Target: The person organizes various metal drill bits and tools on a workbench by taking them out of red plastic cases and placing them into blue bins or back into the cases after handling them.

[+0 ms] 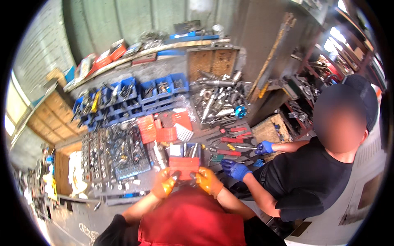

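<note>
My left hand [164,183], in an orange glove, grips the left side of a red flat case [184,164]. On its opposite side, my right hand [208,182], gloved the same way, closes round the edge. The case is held in front of my chest at the bench's near edge; its contents cannot be made out. Just beyond it sits a small blue box [177,150] beside several metal bits. A shiny metal cylinder [159,155] lies to the left of the case.
A co-worker with blue gloves [236,169] stands at right, near red-handled pliers [234,140]. Blue bins [156,93] line the back. A metal tray [223,119] of tool holders sits back right; racks of collets [95,158] fill the left. Red plastic cases [166,134] lie mid-bench.
</note>
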Available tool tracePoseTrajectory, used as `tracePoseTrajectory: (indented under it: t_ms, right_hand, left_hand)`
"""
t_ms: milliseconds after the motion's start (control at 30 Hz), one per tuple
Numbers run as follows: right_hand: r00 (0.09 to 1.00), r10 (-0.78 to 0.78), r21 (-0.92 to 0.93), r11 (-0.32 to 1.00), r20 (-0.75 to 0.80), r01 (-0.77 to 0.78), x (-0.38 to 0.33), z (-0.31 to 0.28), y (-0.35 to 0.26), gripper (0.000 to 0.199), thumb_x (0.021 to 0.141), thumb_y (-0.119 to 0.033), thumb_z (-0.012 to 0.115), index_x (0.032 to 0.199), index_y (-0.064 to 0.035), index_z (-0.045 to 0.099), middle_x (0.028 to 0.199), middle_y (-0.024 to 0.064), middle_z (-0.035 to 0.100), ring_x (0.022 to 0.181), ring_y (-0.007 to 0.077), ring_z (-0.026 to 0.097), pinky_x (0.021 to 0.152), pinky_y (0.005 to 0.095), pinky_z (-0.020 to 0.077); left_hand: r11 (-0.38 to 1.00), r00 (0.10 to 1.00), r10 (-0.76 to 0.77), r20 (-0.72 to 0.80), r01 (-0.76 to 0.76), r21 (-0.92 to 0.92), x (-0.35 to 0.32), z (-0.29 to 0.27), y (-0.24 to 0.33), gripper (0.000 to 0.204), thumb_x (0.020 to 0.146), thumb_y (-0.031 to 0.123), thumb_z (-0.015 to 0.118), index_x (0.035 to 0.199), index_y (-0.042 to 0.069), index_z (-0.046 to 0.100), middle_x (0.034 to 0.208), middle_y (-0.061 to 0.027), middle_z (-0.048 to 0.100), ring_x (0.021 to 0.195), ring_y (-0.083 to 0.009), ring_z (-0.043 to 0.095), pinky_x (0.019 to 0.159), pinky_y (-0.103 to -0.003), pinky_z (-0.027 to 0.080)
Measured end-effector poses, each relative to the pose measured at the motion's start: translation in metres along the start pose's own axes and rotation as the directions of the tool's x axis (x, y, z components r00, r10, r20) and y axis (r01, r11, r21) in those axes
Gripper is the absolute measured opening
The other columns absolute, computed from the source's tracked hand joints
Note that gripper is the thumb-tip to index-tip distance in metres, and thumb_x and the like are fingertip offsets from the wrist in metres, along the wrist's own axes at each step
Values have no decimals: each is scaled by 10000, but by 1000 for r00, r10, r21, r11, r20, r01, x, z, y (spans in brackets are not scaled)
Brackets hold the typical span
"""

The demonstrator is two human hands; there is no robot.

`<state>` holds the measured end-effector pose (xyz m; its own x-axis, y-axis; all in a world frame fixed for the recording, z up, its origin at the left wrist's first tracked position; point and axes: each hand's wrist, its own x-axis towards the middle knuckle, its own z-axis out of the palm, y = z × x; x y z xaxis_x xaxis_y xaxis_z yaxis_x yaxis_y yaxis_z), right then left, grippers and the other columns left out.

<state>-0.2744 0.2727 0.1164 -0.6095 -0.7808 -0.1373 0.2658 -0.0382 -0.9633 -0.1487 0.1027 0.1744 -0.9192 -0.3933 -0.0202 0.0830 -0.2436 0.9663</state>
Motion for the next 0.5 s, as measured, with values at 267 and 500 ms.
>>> tracePoseTrajectory:
  t_ms: [267, 500]
  right_hand:
    - [993, -117, -50, 992, 5, 117, -37, 7, -54, 121, 975, -135, 594, 984, -31, 656, 769, -24, 600, 620, 49, 509, 530, 224, 411]
    - [995, -5, -75, 997, -99, -2, -62, 13, -46, 166, 996, -143, 530, 921, -29, 625, 747, -10, 590, 618, 56, 525, 534, 232, 417]
  left_hand:
    - [975, 968, -215, 126, 206, 78, -21, 11, 8, 295, 986, 326, 616, 1082, 48, 641, 792, -2, 660, 657, -81, 607, 555, -245, 475]
    - [972, 968, -199, 150, 215, -98, -42, 22, 4, 267, 990, 299, 601, 1096, 54, 622, 806, 3, 668, 679, -92, 624, 588, -247, 505]
